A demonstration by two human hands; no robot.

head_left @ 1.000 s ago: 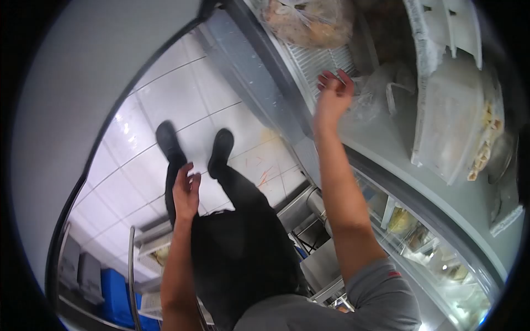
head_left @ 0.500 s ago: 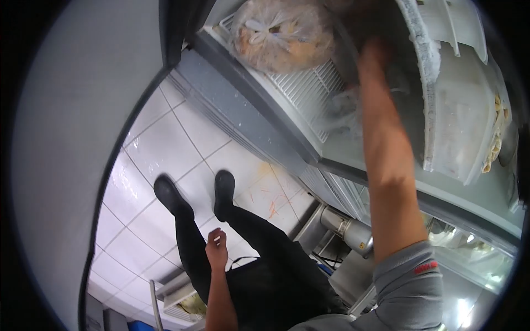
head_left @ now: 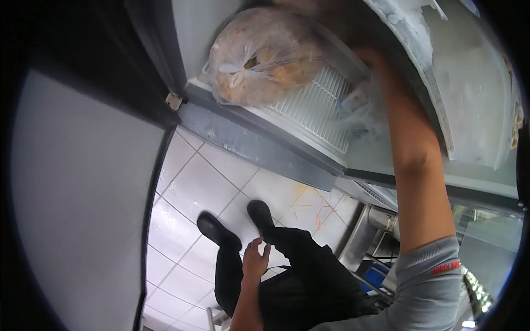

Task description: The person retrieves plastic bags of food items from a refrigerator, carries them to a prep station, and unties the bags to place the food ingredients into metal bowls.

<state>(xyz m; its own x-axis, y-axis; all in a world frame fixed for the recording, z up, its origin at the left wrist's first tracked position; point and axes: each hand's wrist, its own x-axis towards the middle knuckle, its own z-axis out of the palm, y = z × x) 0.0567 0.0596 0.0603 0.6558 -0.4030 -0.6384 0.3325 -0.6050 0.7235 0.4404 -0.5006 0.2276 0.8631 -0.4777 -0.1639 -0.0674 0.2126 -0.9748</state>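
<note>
My right arm reaches deep into an opened fridge or freezer. My right hand (head_left: 369, 55) is in the dark back part, its fingers hidden. Close to it stands the edge of a greyish upright panel or container (head_left: 345, 51), and crumpled clear plastic (head_left: 367, 113) lies beside my forearm. A large knotted clear bag (head_left: 265, 60) with pale orange-brown contents rests on the white wire shelf (head_left: 317, 105). My left hand (head_left: 255, 259) hangs low in front of my dark trousers, thumb and fingers apart, holding nothing.
The grey door (head_left: 88, 182) stands wide at the left. Thick frost (head_left: 411, 41) lines an edge near my right arm, with a whitish translucent bin (head_left: 475, 105) beyond it. Orange shreds (head_left: 317, 212) lie on the tiled floor (head_left: 196, 182). Metal equipment (head_left: 356, 234) stands at lower right.
The view has shifted, so the bag and my feet appear lower. My right arm remains inside the cabinet. My left hand's fingers have spread a little.
</note>
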